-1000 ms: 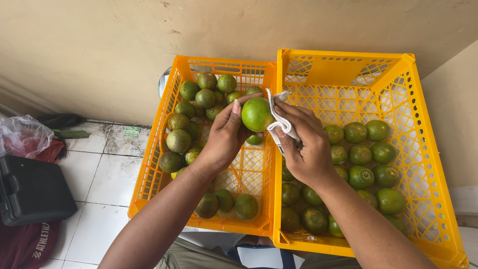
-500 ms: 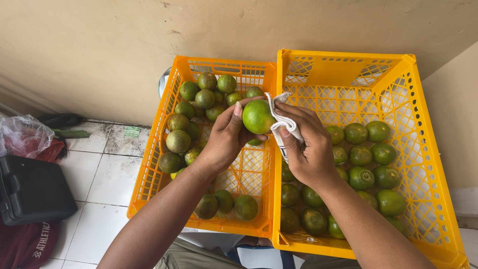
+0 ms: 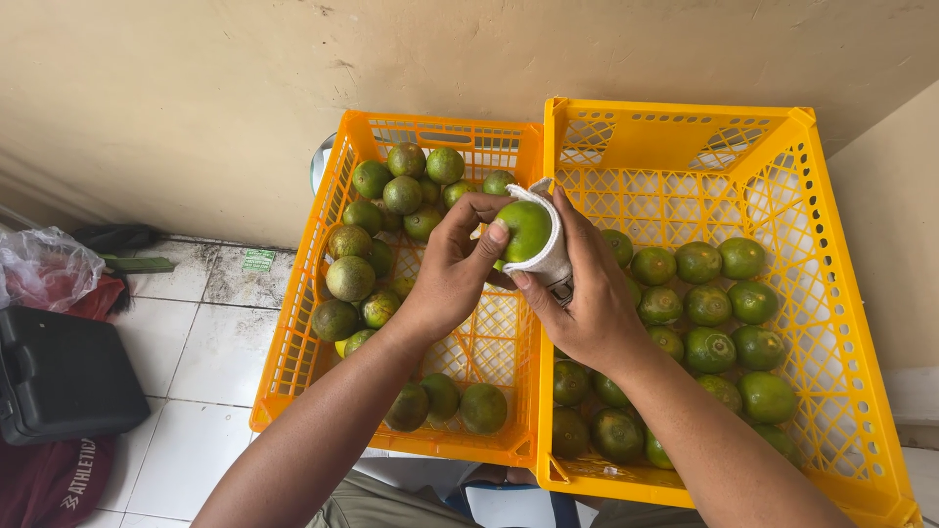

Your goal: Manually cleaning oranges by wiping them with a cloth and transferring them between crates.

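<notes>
Between two yellow crates I hold one green citrus fruit (image 3: 526,228). My left hand (image 3: 452,269) grips its left side with thumb and fingers. My right hand (image 3: 587,298) cups a white cloth (image 3: 550,256) against the fruit's right and underside. The left yellow crate (image 3: 293,352) holds several green fruits, mostly at its far end. More such fruits lie in the right yellow crate (image 3: 841,323) along its near and middle part.
A beige wall (image 3: 196,98) rises behind the crates. On the white tiled floor (image 3: 220,352) at left lie a black case (image 3: 64,376), a clear plastic bag (image 3: 44,266) and a dark red cloth (image 3: 49,484).
The cloth in my right hand has wrapped further under and around the fruit, and my left fingers have shifted over its top. The crates have not moved.
</notes>
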